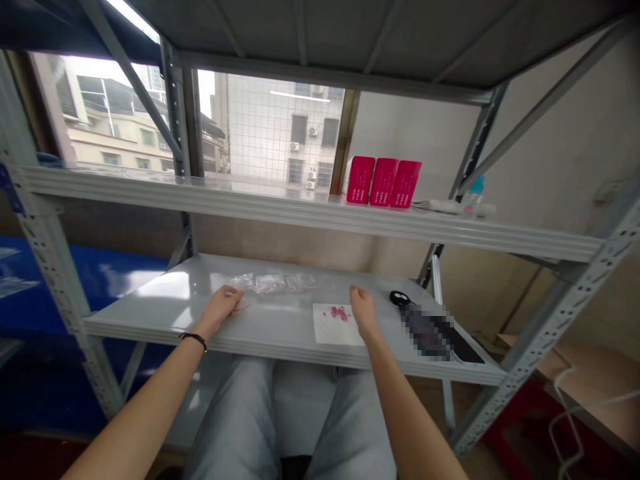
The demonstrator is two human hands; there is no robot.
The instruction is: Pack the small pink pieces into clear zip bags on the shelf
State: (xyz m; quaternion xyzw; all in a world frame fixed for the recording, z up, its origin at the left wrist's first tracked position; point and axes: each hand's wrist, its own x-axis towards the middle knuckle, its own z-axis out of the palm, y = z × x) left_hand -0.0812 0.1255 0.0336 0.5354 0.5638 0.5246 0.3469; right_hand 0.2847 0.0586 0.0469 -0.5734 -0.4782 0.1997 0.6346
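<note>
My left hand (223,308), with a dark band at its wrist, is closed at the left of the grey shelf board (280,320). Thin reddish strands (242,308) show by its fingertips; whether they are in its grip is unclear. Just beyond it lie several clear plastic bags (270,284) in a row. My right hand (363,311) is closed at the right edge of a white sheet (327,331). Small pink-red pieces (341,313) are heaped on that sheet. What the right fingers hold, if anything, is hidden.
A black round item (399,298) and a blurred-out dark object (430,332) lie to the right. Red boxes (385,183) and a blue-capped bottle (475,193) stand on the upper shelf (280,209). Metal posts (55,267) frame the rack.
</note>
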